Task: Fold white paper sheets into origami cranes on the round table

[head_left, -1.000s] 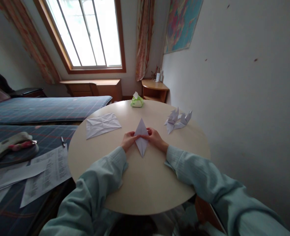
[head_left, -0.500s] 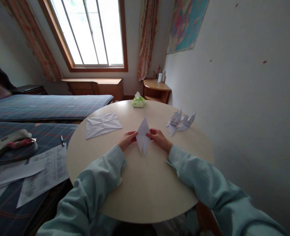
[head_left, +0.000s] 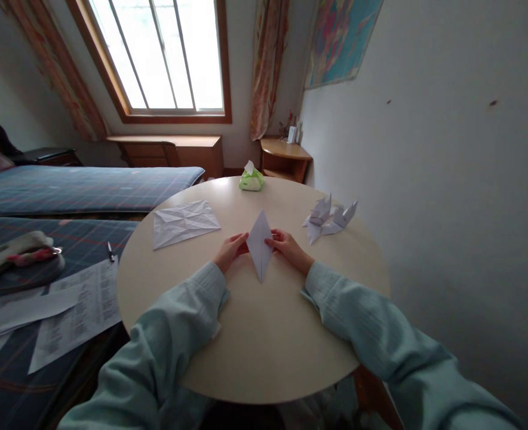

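Between your left hand (head_left: pixel 230 251) and your right hand (head_left: pixel 287 247) is the folded paper (head_left: pixel 260 243), a narrow diamond near the middle of the surface (head_left: pixel 264 340). Its long axis runs straight away from you: one sharp tip points back at your chest and the other toward the window. The far half looks lifted off the surface, while the near tip seems to touch it.

Each grip is closed on the paper at its widest part. The left fingertips pinch the left corner and the right fingertips the right corner, thumbs toward you. The two hands mirror each other, so neither is nearer; the paper lies dead centre between them, and the crease line crosses your forearms at a right angle.

Off to the left, well apart, a creased sheet (head_left: pixel 184 222) lies flat and open. Finished paper figures (head_left: pixel 329 216) stand to the right, near your right hand but not touching it. A green tissue pack (head_left: pixel 251 179) sits at the far edge. Beyond the surface on the left, printed sheets (head_left: pixel 73 313) and a pen (head_left: pixel 110 251) lie on the bed (head_left: pixel 80 188).
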`<state>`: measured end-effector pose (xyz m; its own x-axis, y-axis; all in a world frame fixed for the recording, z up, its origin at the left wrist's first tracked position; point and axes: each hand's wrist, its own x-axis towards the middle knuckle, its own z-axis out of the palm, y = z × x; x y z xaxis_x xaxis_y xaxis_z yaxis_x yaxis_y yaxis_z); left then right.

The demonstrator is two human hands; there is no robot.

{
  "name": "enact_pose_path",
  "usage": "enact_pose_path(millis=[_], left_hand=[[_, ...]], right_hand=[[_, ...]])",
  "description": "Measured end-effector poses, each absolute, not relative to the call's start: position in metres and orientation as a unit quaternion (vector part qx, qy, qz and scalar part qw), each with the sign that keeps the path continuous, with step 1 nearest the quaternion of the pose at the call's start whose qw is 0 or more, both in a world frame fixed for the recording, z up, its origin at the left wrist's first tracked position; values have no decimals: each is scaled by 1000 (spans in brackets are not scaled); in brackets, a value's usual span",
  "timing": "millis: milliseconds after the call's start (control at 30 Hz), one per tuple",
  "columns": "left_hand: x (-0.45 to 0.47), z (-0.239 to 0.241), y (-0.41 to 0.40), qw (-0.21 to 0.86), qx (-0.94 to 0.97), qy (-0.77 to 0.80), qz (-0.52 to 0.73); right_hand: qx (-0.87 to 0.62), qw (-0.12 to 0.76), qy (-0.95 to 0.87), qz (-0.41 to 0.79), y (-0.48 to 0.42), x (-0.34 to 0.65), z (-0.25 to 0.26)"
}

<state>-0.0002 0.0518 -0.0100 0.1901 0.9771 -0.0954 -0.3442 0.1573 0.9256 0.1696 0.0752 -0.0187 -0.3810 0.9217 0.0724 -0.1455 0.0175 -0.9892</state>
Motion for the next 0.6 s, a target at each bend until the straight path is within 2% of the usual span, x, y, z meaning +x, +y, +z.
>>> enact_pose_path(millis=[333, 500, 600], left_hand=[[1, -9, 51, 641, 416, 397, 509], [1, -9, 50, 612, 461, 426, 481], [3, -13, 50, 578, 500, 438, 473]], right_hand=[[-346, 433, -581, 596, 75, 169, -19], [-426, 487, -598, 473, 79, 170, -27], [-450, 468, -637, 414, 79, 169, -30]])
